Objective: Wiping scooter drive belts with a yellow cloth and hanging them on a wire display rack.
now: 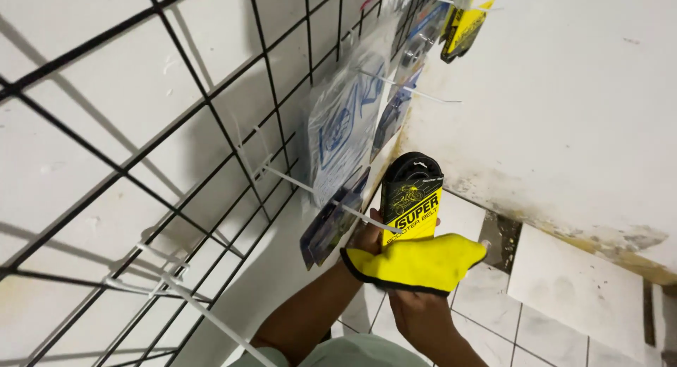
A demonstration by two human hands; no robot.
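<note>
Low in the frame, near centre, both hands meet at a packaged scooter belt. Left hand sits behind the pkg's lower left edge, fingers closed on it, mostly hidden by the pkg and a cloth. Right hand comes up from below w/ a yellow microfibre cloth, black-edged, draped over it and pressed against the pkg's lower front; fingers are under the cloth, so can't tell how tightly they're closed.

Belt pkg: yellow card sleeve w/ black print around a black rubber loop, standing upright, loop top rounded. It's at the tip of a white wire hook sticking out from a black wire grid panel, which is mounted on a white wall and runs diagonally across the left side.

Just left of the belt, clear plastic-bagged parts w/ blue print hang on other hooks; a dark flat pkg hangs lower. Further along, top of frame, another yellow-and-black pkg. Empty white hooks jut out nearer the camera.

Right side: stained white wall, white floor tiles below.
</note>
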